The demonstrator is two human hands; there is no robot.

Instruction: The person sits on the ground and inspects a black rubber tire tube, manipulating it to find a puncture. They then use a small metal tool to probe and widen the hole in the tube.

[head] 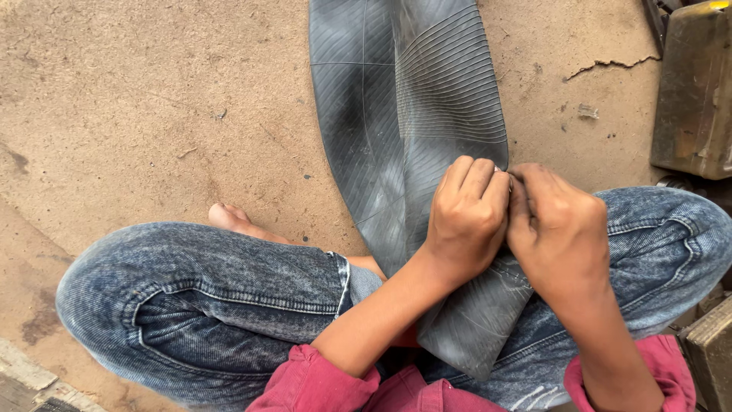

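under both hands, left hand (467, 215), right hand (558, 229), black inner tube (412, 114)

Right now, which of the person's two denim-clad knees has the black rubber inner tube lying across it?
The right knee, under the right hand: the black ribbed rubber inner tube drapes over that thigh. The left knee is bare of it.

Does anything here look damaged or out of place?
Yes: the dirt floor has a jagged crack at upper right. The black inner tube lies flat and limp, pinched by both hands at one spot.
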